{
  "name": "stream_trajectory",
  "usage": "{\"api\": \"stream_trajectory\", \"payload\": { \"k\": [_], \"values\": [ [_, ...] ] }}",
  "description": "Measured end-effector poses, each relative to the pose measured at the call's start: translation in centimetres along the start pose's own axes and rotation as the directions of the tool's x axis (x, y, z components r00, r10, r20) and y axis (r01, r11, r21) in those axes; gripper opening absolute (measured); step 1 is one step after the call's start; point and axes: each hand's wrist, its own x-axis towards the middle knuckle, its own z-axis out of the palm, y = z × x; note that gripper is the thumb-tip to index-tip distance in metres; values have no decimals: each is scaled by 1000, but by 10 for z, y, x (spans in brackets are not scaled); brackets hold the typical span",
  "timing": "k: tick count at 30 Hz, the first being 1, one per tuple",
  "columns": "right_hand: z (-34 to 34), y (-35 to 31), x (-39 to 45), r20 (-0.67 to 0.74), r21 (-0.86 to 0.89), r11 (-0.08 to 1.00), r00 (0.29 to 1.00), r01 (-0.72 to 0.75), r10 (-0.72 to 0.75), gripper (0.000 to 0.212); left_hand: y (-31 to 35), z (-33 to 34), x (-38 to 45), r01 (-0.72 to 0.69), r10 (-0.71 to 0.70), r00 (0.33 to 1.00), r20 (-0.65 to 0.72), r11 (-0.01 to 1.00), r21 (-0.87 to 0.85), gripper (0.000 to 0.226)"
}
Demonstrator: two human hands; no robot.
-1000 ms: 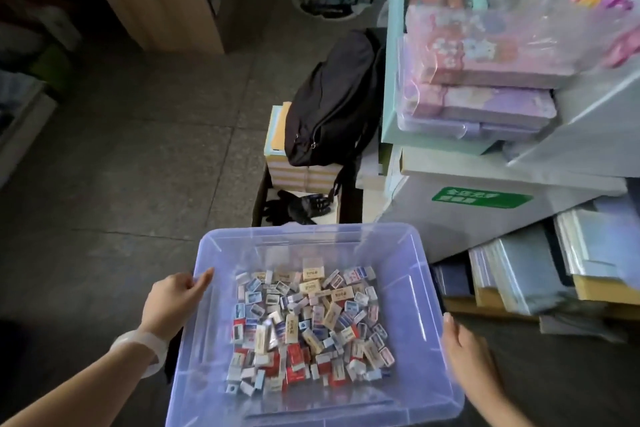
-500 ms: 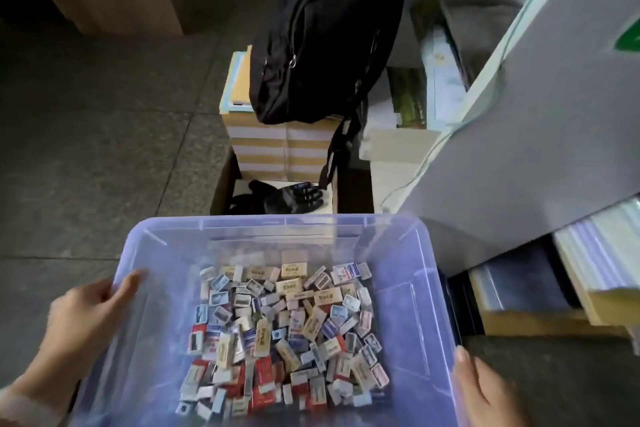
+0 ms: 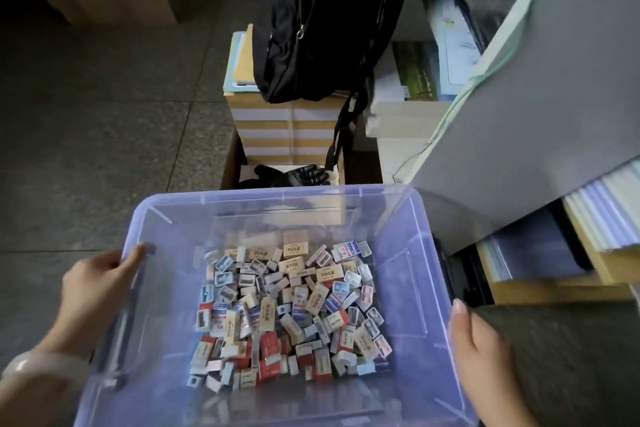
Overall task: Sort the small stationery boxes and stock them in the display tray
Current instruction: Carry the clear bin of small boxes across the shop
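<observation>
The translucent blue plastic bin (image 3: 408, 253) is held at both sides: the left hand (image 3: 93, 291) curls its fingers (image 3: 133, 255) over the left rim, the right hand (image 3: 481, 347) grips the right rim. Small stationery boxes (image 3: 287, 315) lie heaped on the bin's floor, between both hands. A black backpack (image 3: 322, 21) sits beyond the bin.

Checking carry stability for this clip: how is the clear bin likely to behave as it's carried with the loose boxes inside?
The clear bin looks thin-walled, so it may flex a little between the left hand and right hand. The small boxes lie loose in a heap and would probably slide if it tilts. It seems light for its size, being mostly unfilled.
</observation>
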Motion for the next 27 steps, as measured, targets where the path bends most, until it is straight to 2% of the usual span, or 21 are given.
{"api": "stream_trajectory", "payload": {
  "k": [2,5,7,9,12,15,18,21,23,27],
  "values": [
    [2,-5,-2,82,63,994,993,-86,81,53,4,-4,-3,13,-13,1000,-12,1000,-20,48],
    [-5,-10,-3,63,29,1000,998,-11,9,50,1,-7,-17,-39,39,999,2,999,-7,54],
    [-8,-11,-7,55,5,999,998,42,-42,50,-3,-8,-27,-21,21,999,47,1000,-3,48],
    [-9,-11,-7,69,-69,996,997,51,-46,51,2,-12,-42,5,-14,994,108,997,75,41],
    [-17,-14,-10,116,-158,987,993,9,9,54,0,-25,-68,-66,34,987,158,977,202,38],
    [-32,-17,-19,113,-173,985,993,-16,36,42,-9,-41,-81,-125,84,984,159,955,268,32],
    [-45,-11,-28,115,-150,989,993,-13,31,31,-12,-45,-91,-54,23,993,113,959,279,31],
    [-48,-9,-37,253,3,999,966,-50,48,25,-13,-34,-103,61,-102,984,145,963,264,32],
    [-49,-12,-43,331,61,997,943,-52,29,24,-18,-26,-107,79,-118,984,131,959,272,25],
    [-46,-3,-43,359,-107,987,931,116,-70,27,-27,-30,-108,77,-114,987,116,957,281,19]
  ]
}}
